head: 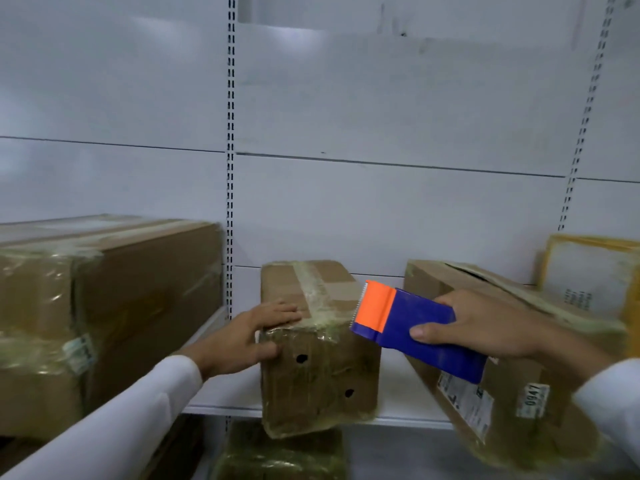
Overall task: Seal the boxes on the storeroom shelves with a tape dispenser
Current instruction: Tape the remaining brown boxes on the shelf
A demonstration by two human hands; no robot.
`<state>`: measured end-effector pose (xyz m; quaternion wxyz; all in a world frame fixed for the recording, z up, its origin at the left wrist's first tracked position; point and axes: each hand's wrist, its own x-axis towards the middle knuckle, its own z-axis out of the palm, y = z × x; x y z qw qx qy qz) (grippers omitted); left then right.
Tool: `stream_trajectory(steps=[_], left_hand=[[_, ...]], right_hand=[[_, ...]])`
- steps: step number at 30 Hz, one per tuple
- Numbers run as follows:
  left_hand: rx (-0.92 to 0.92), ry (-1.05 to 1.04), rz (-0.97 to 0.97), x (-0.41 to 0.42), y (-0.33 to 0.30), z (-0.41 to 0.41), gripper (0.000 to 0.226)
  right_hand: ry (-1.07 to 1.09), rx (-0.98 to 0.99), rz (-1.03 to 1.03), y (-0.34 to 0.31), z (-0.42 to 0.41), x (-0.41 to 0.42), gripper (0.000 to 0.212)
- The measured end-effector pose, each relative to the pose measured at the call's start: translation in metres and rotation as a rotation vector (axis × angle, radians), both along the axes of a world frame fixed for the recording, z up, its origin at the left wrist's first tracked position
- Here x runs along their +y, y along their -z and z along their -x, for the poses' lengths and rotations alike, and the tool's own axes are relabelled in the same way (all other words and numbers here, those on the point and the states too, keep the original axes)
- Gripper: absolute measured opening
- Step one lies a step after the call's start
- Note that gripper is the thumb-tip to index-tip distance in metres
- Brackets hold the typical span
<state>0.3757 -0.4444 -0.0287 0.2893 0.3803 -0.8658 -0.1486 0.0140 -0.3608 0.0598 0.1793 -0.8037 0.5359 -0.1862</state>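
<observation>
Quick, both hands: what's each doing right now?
Left hand: open, fingers resting on the middle box.
Right hand: holding the tape dispenser.

Taped brown box (311,344) on shelf; blue-orange tape dispenser (412,327) tilted beside.

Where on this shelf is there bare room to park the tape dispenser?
Bare shelf shows between the middle box and the tilted right box, under the tape dispenser in the right hand. A narrower strip lies between the large left box and the middle box, where the left hand reaches. The right end is crowded.
</observation>
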Motion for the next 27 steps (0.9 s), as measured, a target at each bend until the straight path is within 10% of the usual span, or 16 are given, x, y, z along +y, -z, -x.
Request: stream_trajectory(steps=[17,20,27], left_hand=[[-0.106,-0.171,0.058,0.008,-0.010,-0.003,0.063],[0.104,-0.197,0.127,0.024,-0.021,0.012,0.048],[0.317,0.178,-0.370,0.056,-0.032,0.040,0.034]], right_hand=[[-0.132,-0.128,-0.091,0.020,-0.028,-0.004,0.046],[-0.151,-0.147,-0.097,0.022,-0.031,-0.007,0.045],[-0.211,-0.159,-0.119,0.024,-0.039,-0.011,0.049]])
